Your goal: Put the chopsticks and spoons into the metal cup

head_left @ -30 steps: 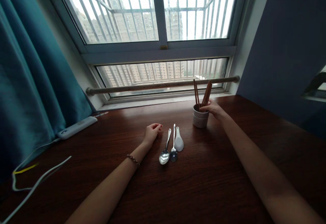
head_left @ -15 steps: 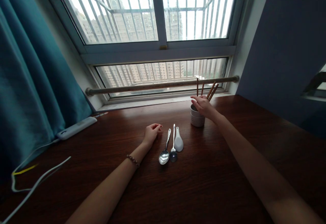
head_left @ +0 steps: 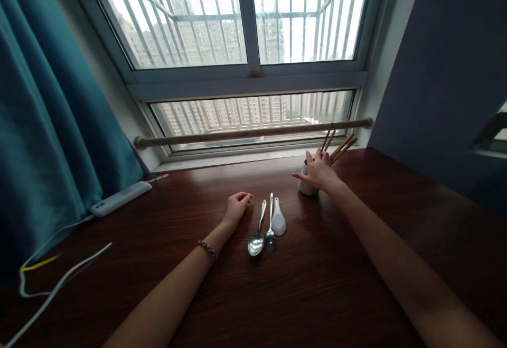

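Observation:
My right hand [head_left: 319, 172] lies over the near side and mouth of a small white cup [head_left: 304, 188] at the back of the dark wooden table [head_left: 317, 284]. Its fingers are spread and its thumb sticks out to the left. Several brown chopsticks [head_left: 336, 144] stand in the cup and lean right, past my fingers. My left hand [head_left: 236, 205] rests on the table, fingers curled, holding nothing. Just right of it lie a large metal spoon [head_left: 256, 240], a smaller metal spoon [head_left: 270, 232] and a white ceramic spoon [head_left: 278, 220], side by side.
A white power strip [head_left: 119, 197] lies at the back left, with white and yellow cables [head_left: 55, 279] trailing to the left edge. A teal curtain [head_left: 43, 126] hangs on the left. The window and a rail [head_left: 237, 134] run behind the table; a dark wall [head_left: 443, 73] stands at right.
My right hand has let go of the chopsticks and spread over the cup's mouth. The chopsticks have fanned out and tipped from upright to the right. My left hand has not moved.

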### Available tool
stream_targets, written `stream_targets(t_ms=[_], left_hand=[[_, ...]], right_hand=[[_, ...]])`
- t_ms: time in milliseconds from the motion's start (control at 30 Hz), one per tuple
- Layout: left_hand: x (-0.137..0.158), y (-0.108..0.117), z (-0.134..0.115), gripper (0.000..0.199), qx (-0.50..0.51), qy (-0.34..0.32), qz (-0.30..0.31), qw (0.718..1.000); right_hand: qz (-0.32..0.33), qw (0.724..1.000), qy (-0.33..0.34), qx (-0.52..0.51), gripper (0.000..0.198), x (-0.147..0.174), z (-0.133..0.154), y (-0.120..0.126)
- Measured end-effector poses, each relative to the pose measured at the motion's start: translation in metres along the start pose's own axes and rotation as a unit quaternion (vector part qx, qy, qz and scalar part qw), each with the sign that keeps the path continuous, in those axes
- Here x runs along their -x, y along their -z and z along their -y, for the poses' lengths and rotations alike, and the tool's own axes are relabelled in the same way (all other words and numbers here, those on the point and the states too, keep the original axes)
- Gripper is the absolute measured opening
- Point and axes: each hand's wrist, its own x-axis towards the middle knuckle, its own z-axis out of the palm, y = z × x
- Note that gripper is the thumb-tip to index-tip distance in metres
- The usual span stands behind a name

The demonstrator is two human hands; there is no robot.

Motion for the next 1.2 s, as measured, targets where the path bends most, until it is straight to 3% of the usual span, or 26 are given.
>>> stream_targets(t_ms=[467, 933, 1200], left_hand=[[-0.001, 0.000, 0.001, 0.022, -0.007, -0.006, 0.004, 1.000], [0.002, 0.000, -0.003, 0.023, -0.025, -0.016, 0.007, 1.000], [0.000, 0.000, -0.002, 0.022, -0.058, -0.025, 0.006, 0.998]], right_hand=[[-0.006, 0.999, 0.031, 0.037, 0.099, 0.002, 0.004, 0.000], [0.012, 0.988, 0.155, 0.007, 0.073, 0.000, 0.002, 0.005], [0.025, 0.983, 0.180, -0.026, 0.065, -0.004, -0.005, 0.005]])
